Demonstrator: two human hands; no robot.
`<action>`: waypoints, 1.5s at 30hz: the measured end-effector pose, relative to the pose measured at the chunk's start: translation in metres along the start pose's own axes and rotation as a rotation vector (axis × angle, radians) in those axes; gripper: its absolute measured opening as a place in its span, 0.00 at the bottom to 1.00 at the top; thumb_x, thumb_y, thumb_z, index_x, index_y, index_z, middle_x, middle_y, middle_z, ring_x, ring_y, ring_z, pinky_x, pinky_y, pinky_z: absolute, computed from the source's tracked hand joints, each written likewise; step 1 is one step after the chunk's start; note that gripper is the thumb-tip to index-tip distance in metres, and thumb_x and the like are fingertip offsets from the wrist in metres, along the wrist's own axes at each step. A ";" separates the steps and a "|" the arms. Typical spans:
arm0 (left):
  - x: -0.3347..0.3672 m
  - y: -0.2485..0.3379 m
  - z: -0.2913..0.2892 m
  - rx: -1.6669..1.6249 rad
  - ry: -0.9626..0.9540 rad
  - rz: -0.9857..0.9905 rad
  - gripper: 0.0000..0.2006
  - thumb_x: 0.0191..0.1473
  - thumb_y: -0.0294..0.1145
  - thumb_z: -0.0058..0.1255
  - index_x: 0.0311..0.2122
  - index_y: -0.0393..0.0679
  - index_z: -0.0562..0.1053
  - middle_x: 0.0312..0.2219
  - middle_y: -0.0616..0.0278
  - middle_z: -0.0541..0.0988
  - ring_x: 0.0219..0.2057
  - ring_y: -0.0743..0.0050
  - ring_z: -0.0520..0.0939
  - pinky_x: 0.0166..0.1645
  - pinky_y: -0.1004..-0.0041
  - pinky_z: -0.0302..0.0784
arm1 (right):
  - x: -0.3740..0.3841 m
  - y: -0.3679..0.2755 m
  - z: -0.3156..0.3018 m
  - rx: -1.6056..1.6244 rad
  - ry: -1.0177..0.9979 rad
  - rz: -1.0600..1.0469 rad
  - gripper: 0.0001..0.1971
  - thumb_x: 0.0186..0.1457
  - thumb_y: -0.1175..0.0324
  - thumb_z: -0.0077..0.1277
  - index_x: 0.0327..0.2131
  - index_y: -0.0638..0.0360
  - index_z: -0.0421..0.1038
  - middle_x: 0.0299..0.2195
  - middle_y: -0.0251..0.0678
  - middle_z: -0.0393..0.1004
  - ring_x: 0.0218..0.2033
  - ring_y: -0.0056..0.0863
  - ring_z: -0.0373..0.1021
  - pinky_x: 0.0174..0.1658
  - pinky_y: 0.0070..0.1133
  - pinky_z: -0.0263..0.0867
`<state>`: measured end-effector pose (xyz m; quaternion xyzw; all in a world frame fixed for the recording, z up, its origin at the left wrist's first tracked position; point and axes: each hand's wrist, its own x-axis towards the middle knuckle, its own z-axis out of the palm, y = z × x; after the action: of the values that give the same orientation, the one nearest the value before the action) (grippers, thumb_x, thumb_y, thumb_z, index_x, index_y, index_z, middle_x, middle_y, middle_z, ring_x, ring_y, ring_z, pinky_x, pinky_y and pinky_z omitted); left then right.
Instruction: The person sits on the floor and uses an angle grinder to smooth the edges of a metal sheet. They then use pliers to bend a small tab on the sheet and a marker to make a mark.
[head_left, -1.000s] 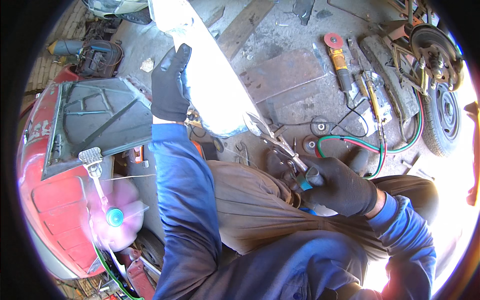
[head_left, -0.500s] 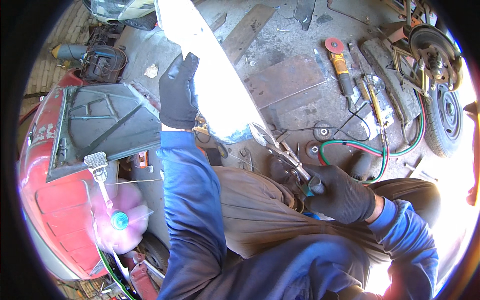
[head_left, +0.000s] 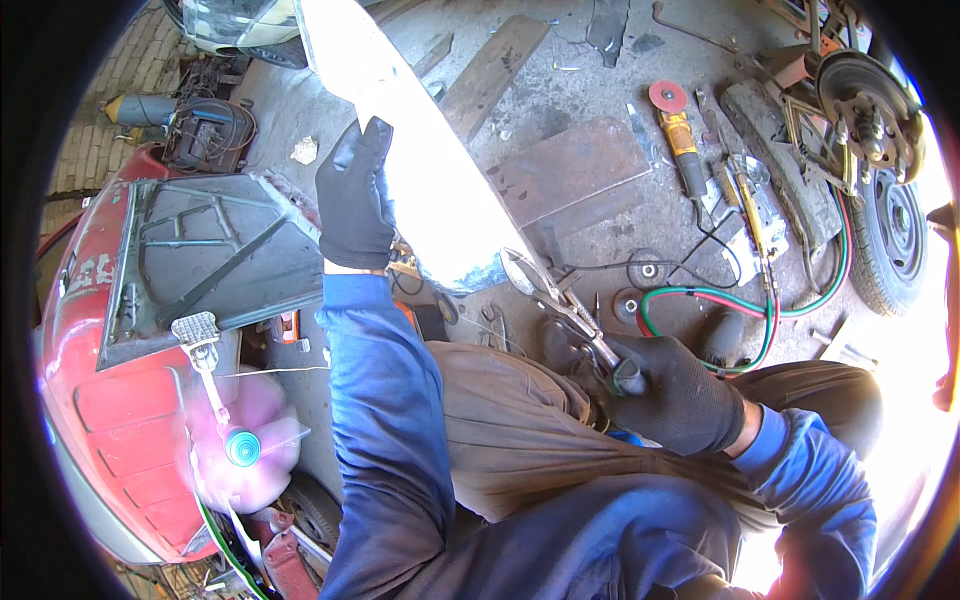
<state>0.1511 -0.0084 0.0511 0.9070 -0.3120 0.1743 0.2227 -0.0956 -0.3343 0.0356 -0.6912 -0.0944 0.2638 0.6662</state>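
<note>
In a black glove, my left hand [head_left: 355, 195] is closed on the left edge of a long, brightly lit metal panel [head_left: 430, 160]. The panel slants from the upper left down toward my lap, and glare washes out most of its surface. My right hand [head_left: 675, 395], also black-gloved, is wrapped round the handles of metal snips [head_left: 570, 315]. Their silver jaws meet the panel's lower right corner. Whether the blades grip the metal there is hard to tell. Part of the handles is hidden in my fist.
An angle grinder [head_left: 680, 140], a torch [head_left: 750, 210] with red and green hoses [head_left: 700, 293], and flat metal sheets [head_left: 570, 170] lie on the floor. A wheel [head_left: 890, 240] stands right. At left are a red car panel [head_left: 140, 410], a dark frame [head_left: 205, 225] and a spinning fan [head_left: 245, 450].
The panel and my left hand have shifted very slightly left and down in view. The snips stay at the panel's corner, and my right hand keeps its hold.
</note>
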 end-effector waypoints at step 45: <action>-0.015 0.024 0.004 -0.640 0.121 -0.424 0.22 0.76 0.48 0.53 0.55 0.35 0.80 0.30 0.69 0.81 0.30 0.87 0.79 0.33 0.79 0.74 | -0.026 -0.009 0.002 -0.330 -0.144 -0.251 0.35 0.57 0.71 0.56 0.70 0.63 0.65 0.49 0.58 0.79 0.46 0.54 0.81 0.50 0.40 0.76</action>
<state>0.1255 -0.0204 0.0477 0.8241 -0.1426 0.0716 0.5435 -0.1165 -0.3438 0.0502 -0.7530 -0.2689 0.2087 0.5632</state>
